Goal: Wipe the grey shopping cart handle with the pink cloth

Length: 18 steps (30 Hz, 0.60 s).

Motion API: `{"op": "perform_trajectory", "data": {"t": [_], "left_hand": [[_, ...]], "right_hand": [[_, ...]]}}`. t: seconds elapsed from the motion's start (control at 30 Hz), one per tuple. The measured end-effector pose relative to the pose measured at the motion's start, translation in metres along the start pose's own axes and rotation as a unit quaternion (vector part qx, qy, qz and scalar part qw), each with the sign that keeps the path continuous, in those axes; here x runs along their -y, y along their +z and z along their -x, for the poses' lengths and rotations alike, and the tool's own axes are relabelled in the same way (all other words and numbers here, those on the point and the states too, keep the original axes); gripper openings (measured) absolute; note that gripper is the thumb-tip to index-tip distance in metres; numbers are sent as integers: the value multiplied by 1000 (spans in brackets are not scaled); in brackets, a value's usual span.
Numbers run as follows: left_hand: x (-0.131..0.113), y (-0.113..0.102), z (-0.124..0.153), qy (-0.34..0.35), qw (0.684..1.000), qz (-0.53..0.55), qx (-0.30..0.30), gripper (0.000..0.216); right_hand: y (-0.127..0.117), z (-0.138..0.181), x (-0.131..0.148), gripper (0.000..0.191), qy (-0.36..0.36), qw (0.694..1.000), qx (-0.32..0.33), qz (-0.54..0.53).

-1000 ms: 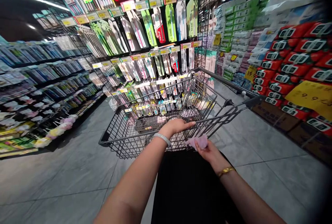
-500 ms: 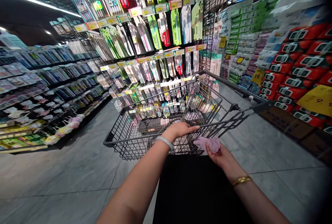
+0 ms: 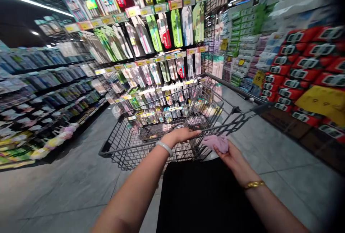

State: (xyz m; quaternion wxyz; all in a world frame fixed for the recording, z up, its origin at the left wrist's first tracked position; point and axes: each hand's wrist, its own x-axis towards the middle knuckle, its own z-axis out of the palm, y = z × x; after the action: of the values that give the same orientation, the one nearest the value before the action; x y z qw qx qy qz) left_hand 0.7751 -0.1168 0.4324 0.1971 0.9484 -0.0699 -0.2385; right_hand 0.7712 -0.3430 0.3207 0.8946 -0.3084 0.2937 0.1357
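My left hand (image 3: 181, 135) rests palm down on the near rim of a dark wire shopping cart (image 3: 126, 143), fingers stretched out toward the right. A pale bracelet sits on that wrist. My right hand (image 3: 234, 156) is just right of it, palm up, fingers curled around a small pink soft item (image 3: 215, 142) beside the cart's rim. A gold bracelet is on the right wrist. Inside the cart lie a few small packages (image 3: 167, 118), blurred.
Racks of hanging toothbrush packs (image 3: 159, 35) stand straight ahead behind the cart. Shelves of boxed goods (image 3: 48, 82) run along the left. Stacked red and white packs (image 3: 309, 56) with yellow price signs line the right. Grey tile floor (image 3: 61, 182) lies around the cart.
The view has swung slightly and the cart shifted a little left. My right hand with the pink item has moved a bit to the right along the rim; my left hand stays on the rim.
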Motion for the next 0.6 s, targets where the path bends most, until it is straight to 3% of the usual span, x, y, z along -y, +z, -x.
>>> {"op": "perform_trajectory", "data": {"t": [0.1, 0.17, 0.27, 0.37, 0.43, 0.53, 0.6], "left_hand": [[-4, -4, -5, 21, 999, -29, -9, 94], [-12, -7, -12, 55, 997, -45, -16, 93], [-27, -5, -26, 107, 993, -52, -24, 92], [-36, 2, -39, 103, 993, -53, -30, 93], [-38, 6, -44, 86, 995, -51, -24, 97], [-37, 8, -47, 74, 996, -52, -10, 102], [-35, 8, -48, 78, 996, -53, -4, 102]], "right_hand": [[10, 16, -1, 11, -8, 1000, 11, 5], [23, 32, 10, 17, -94, 993, 62, 28], [38, 51, 25, 31, -241, 958, 137, 69], [32, 48, 15, 40, -321, 937, 118, 74], [15, 35, -6, 41, -320, 941, 76, 77], [-11, 12, -37, 41, -208, 971, 41, 112], [-18, 2, -42, 43, -159, 978, 35, 128]]}}
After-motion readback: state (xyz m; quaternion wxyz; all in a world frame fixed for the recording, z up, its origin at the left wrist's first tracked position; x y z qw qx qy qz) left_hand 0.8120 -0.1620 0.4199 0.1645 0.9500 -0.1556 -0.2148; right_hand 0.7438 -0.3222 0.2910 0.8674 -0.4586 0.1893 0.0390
